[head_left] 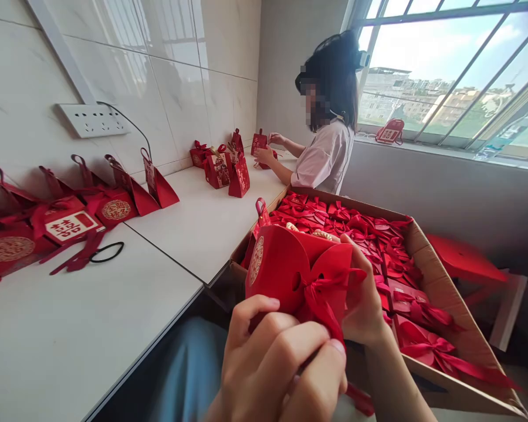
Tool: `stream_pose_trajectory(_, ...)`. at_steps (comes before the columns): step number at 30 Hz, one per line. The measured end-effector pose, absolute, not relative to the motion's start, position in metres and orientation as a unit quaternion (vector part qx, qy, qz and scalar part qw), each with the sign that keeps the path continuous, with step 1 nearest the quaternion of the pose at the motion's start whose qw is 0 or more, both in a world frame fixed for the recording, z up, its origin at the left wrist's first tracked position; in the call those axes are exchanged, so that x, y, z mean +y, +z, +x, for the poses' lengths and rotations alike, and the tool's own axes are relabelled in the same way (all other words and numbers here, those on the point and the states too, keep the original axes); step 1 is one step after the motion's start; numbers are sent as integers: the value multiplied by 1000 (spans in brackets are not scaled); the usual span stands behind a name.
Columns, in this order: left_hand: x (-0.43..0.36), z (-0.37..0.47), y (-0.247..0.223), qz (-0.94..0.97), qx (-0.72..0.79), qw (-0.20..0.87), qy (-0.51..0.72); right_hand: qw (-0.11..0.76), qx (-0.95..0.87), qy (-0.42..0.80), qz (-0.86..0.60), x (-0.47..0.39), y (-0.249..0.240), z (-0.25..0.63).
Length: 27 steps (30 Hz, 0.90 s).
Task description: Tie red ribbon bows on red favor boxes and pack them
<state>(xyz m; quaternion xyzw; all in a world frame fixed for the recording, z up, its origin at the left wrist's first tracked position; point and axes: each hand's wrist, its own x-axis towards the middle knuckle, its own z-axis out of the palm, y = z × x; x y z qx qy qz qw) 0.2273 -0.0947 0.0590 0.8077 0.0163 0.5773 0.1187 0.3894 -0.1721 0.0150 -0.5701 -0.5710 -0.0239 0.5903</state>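
In front of me is a red gift box (277,264) with a round gold emblem on one side and curved flaps with a round hole. A red ribbon (323,299) runs through the flaps and hangs down the near side. My right hand (365,293) grips the box from its right side, the thumb near the top edge. My left hand (281,357) is closed at the lower front, fingers curled over the ribbon's hanging end; the fingertips' hold is partly hidden. Gold beads (323,234) show along the top edge behind the flaps.
A cardboard carton (440,281) of ribboned red boxes stands just beyond my hands. On the white table (158,293) are several red boxes (114,208) and a black hair tie (108,252). A co-worker (325,140) handles a red box at the far end. Right: a red stool (462,258).
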Motion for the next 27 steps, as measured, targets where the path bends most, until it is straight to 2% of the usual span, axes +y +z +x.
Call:
stream_pose_trajectory(8,-100,235,66,809,12,132,573,563,-543,-63,-620,-187,16,392)
stream_pose_trajectory(18,-103,244,68,808,-21,146,571,593,-546,-54,-590,-196,13,399)
stream_pose_trajectory(27,-103,244,70,816,-15,146,559,597,-499,-23,-627,-197,2,403)
